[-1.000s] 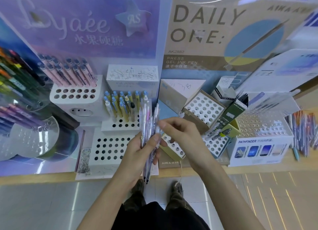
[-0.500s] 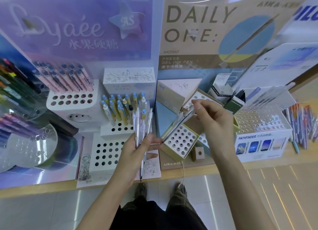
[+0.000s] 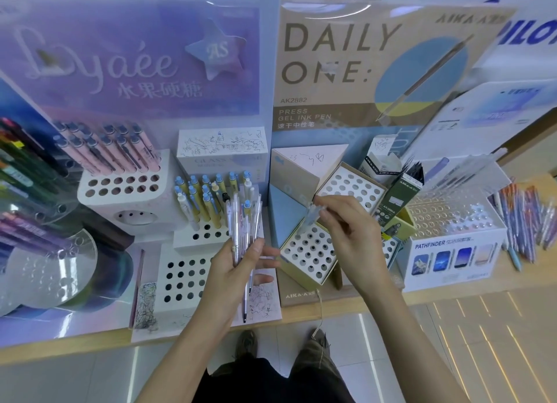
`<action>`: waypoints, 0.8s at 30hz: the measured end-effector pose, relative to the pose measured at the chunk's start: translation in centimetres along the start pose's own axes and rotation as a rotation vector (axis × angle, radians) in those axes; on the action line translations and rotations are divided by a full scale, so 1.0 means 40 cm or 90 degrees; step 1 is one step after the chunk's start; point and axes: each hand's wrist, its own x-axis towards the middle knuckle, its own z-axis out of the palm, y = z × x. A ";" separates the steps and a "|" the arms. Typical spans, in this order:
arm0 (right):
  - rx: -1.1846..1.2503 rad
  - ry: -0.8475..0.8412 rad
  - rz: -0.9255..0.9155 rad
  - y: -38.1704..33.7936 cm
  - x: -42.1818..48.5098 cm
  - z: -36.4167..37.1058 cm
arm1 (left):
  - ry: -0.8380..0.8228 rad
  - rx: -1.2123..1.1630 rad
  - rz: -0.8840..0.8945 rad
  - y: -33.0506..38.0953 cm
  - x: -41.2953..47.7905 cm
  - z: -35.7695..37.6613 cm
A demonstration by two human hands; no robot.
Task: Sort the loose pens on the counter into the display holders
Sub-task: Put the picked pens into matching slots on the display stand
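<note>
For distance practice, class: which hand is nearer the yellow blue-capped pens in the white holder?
Left. The left hand, gripping clear plastic pens, is in front of the yellow blue-capped pens; the right hand is farther right, over the tilted white holed tray.

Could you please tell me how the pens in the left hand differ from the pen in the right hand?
The left hand grips a bundle of clear pens; the right hand pinches a single clear pen. The bundle stands roughly upright in the fist; the single pen leans, its lower end at a hole of the tilted grid holder. Both look clear-barrelled.
</note>
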 end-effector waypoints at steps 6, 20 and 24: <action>0.022 0.004 -0.014 0.015 -0.012 0.007 | 0.002 0.006 0.004 0.006 0.002 0.004; -0.142 -0.023 -0.067 0.011 -0.006 0.064 | -0.030 -0.026 -0.008 0.015 0.006 0.012; -0.203 0.015 -0.051 0.002 -0.005 0.070 | -0.042 -0.027 -0.001 0.020 0.008 0.011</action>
